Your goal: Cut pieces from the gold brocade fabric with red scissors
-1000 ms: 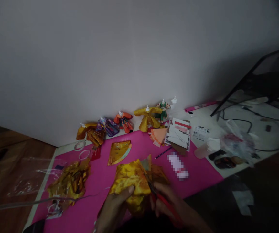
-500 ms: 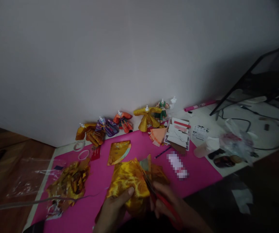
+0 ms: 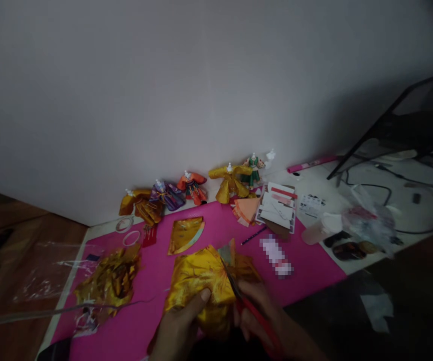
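Observation:
Gold patterned fabric (image 3: 197, 273) is pinched in my left hand (image 3: 182, 323), its thumb lying on top of the cloth. My right hand (image 3: 263, 311) is closed round the red handles of a pair of scissors (image 3: 256, 313), whose dark blades lie along the fabric's right edge. Beyond the blades are a greyish piece (image 3: 227, 252) and more gold cloth (image 3: 247, 268). A separate gold piece with a pale curved edge (image 3: 186, 234) rests on the pink mat (image 3: 156, 268) just behind.
Several small dressed figures (image 3: 230, 183) stand along the wall. Crumpled gold scraps (image 3: 111, 278) lie at left beside clear plastic. Papers (image 3: 276, 208), a black pencil (image 3: 254, 235), a bottle (image 3: 321, 228), a plastic bag (image 3: 370, 215) and a monitor (image 3: 400, 115) are at right.
The scissor blades now look closer together, and the gold fabric's upper right edge has shifted slightly. My left hand keeps its hold. The view has moved a little.

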The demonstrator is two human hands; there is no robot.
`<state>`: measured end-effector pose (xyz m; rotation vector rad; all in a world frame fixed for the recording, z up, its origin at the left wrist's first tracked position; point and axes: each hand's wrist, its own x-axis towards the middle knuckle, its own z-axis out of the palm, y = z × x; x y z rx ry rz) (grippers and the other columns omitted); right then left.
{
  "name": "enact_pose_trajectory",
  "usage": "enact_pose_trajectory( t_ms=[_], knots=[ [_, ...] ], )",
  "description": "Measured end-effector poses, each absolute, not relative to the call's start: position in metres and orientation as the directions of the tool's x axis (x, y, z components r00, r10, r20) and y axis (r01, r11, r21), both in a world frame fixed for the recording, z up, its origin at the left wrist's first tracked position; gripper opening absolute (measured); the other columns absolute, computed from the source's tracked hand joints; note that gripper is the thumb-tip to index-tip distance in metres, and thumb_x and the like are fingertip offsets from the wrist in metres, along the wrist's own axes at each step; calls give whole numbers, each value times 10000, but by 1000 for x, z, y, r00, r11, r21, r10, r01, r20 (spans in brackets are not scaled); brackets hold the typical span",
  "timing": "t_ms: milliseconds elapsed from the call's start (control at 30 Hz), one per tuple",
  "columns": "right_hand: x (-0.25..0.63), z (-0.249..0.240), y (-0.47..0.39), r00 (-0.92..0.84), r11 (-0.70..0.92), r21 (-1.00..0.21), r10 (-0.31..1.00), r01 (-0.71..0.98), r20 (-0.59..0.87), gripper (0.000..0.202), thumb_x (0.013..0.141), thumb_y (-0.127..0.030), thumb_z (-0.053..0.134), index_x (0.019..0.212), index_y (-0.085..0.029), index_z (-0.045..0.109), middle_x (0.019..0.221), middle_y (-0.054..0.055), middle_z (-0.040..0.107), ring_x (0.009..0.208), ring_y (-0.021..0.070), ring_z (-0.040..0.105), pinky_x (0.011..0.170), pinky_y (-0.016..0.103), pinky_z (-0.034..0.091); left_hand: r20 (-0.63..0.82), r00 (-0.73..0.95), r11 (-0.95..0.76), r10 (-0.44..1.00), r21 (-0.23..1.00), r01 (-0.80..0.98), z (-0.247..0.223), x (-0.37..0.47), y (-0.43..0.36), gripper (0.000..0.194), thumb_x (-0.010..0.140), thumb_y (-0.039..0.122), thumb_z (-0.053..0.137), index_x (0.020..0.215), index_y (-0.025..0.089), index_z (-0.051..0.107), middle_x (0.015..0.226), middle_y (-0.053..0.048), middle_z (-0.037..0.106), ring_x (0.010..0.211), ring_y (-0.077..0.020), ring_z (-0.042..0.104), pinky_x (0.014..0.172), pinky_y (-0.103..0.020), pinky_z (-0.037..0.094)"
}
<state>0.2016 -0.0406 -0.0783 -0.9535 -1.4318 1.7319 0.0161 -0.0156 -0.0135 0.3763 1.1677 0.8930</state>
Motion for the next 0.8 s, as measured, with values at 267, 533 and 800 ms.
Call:
enact_pose_trajectory(
  t_ms=[267, 533, 800],
  knots=[
    [198, -50, -36, -463, -119, -991, 883, -64, -76, 586, 915, -737, 419, 892, -170, 563, 712, -3, 527, 546, 104, 502, 498, 219, 379, -661, -1, 591, 750, 671, -448, -1, 22, -18, 294, 533, 318, 932, 750, 161, 811, 779, -74, 814, 864, -315, 759, 809, -366, 603],
    [199, -43, -35, -460, -137, -989, 883, -58, -95, 643, 866, -804, 411, 876, -180, 563, 684, -12, 521, 524, 104, 498, 482, 217, 372, -663, 3, 606, 749, 683, -409, -5, 18, -19, 290, 566, 347, 914, 766, 164, 812, 823, -97, 819, 934, -348, 748, 853, -416, 596],
    [200, -43, -33, -473, -143, -988, 875, -59, -99, 654, 852, -808, 442, 831, -162, 547, 678, -10, 517, 530, 95, 486, 481, 203, 346, -671, 44, 623, 740, 660, -419, -8, 17, -17, 356, 556, 394, 920, 773, 134, 813, 739, -106, 806, 892, -362, 752, 842, -427, 594]
  ],
)
